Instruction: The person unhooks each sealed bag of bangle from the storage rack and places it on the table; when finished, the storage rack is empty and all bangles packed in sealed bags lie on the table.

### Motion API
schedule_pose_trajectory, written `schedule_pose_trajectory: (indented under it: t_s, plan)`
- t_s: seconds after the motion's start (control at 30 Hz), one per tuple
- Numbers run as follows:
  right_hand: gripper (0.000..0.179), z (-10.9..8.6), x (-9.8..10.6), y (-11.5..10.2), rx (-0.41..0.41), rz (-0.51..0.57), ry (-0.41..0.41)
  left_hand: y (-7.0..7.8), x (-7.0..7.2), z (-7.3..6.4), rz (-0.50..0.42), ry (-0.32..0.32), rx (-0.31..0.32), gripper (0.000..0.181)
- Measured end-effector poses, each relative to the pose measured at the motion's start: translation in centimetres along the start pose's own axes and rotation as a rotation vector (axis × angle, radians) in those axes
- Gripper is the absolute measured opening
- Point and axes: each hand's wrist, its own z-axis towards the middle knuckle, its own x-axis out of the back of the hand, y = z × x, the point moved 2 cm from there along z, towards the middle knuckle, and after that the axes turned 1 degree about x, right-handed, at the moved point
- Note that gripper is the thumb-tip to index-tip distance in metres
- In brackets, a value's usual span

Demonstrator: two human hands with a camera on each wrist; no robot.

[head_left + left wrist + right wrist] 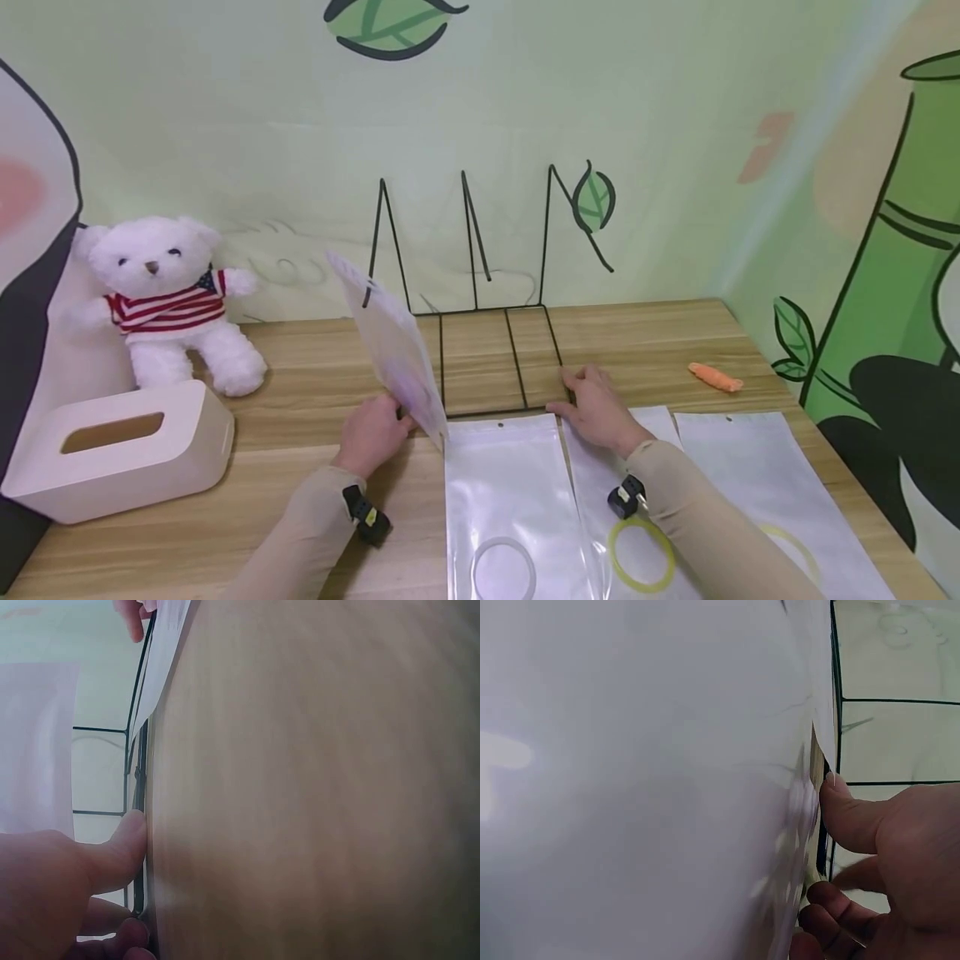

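Note:
A black wire rack (495,412) with upright hooks stands on the wooden table, close to the wall. My left hand (375,433) grips its front left corner, thumb lying along the black wire in the left wrist view. At the front right corner my right hand (600,408) pinches the frame between thumb and fingers. A pale translucent bag (390,350) hangs from the left hook, partly hiding that side. Flat white zip bags lie in front: one with a white ring (502,467), one with a yellow ring (581,467) partly under my right arm, and another bag (780,467) at right.
A white teddy bear (168,325) in a striped shirt sits at the back left, behind a cream tissue box (187,442). A small orange item (715,377) lies on the right of the table (637,333). The painted wall (300,150) rises right behind the rack.

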Motion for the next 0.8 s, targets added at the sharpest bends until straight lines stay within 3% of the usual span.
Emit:
schedule_pose_trajectory:
  t_s: [0.33,0.8]
  plan:
    - [0.067,0.19,0.17,0.34,-0.061,0.042,-0.035,0.32,-0.16,0.10,0.008,-0.009,0.008,0.019]
    - [0.065,0.43,0.24,0.30,-0.043,0.079,-0.033,0.04,0.06,-0.07,-0.024,-0.005,-0.001,0.022]
